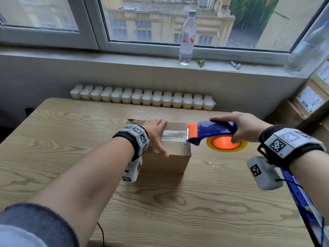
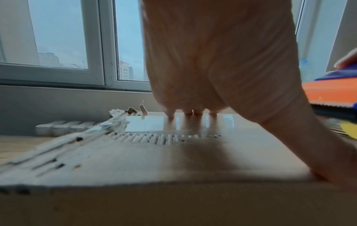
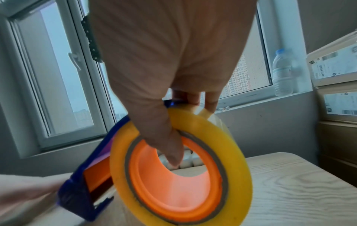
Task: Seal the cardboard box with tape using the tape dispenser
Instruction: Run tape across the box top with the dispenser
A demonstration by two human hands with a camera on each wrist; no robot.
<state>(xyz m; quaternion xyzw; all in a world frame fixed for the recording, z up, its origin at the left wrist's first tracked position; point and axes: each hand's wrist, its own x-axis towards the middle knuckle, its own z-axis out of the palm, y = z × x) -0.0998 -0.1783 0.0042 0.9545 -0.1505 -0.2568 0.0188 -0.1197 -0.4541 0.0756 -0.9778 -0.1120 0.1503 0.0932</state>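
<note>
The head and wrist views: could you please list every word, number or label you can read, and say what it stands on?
No text can be read.
Water bottle label: red mark only, print blurred.
Shipping labels on the stacked boxes: barcodes and print too small.
Wristband markers: square black-and-white codes, no letters.
Red rooftop sign outside: blurred.

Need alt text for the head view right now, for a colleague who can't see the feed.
On a wooden table, the left hand lies flat on a cardboard box while the right hand grips a blue-orange tape dispenser at the box's right edge. Clear tape spans between them.
</note>
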